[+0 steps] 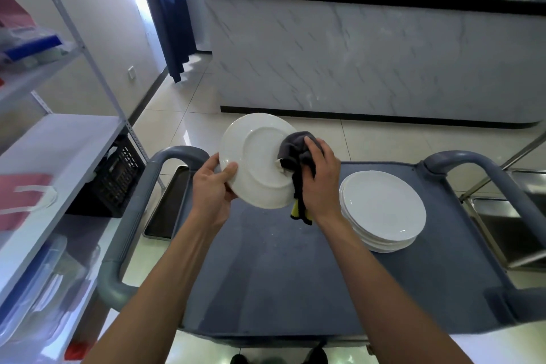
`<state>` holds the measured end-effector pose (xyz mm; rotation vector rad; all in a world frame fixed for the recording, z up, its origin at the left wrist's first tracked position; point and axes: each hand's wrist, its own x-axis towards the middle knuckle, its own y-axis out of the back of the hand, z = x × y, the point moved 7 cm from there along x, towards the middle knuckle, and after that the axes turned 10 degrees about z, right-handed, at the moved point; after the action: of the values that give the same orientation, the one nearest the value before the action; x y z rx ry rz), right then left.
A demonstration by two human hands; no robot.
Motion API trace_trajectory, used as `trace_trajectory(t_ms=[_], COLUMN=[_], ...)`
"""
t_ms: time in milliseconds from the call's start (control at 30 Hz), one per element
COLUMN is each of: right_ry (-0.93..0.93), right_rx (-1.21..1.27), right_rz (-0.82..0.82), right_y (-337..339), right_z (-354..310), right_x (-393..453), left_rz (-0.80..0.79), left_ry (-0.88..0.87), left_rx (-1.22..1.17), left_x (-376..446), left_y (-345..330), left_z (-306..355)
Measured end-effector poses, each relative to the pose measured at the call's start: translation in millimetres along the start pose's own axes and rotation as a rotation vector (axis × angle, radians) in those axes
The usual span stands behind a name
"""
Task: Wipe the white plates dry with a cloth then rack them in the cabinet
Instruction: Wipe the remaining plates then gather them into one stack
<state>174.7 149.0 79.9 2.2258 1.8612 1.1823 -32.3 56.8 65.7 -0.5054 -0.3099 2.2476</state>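
— gripping what, exactly?
— left hand (213, 183) pinches the plate (260, 161) at its near-left rim, thumb on the face turned to the camera, fingers behind. right hand (320, 177) clutches a grey cloth (295, 154), bunched against the plate's right edge.
— where's the plate?
— held up off the cart (266, 269), tilted, its underside with the foot ring facing the camera. a yellow-edged tail of the cloth hangs below the right hand.
— the other plates?
— a stack (382, 210) sits on the cart's blue top, to the right, apart from the held one.
— around it?
— grey shelving (59, 139) on the left, a black crate (118, 177) under it, a marble-look counter (369, 62) ahead across the tiled floor. cabinet: can't tell which it is.
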Motion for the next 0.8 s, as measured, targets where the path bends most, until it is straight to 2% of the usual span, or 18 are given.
trace_trajectory(t_ms=[333, 433, 600, 700, 800], right_ry=[0.062, 0.082, 0.012, -0.062, -0.098], right_rx=[-0.016, 0.012, 0.087, 0.117, 0.111], right_rz=[-0.073, -0.083, -0.038, 0.038, 0.086], right_y=[-3, -8, 3, 24, 51], right_z=[-25, -37, -29, -21, -8], right_x=[18, 1, -19, -20, -15], left_rz=[-0.275, -0.326, -0.358, -0.364, -0.379], left_ry=[-0.021, -0.072, -0.147, -0.243, -0.418], left_rx=[0.272, 0.332, 0.371, 0.509, 0.654], left_x=[-13, -15, -14, -9, -13], left_y=[-23, -30, -41, -55, -77], left_z=[-9, -8, -10, -16, -14])
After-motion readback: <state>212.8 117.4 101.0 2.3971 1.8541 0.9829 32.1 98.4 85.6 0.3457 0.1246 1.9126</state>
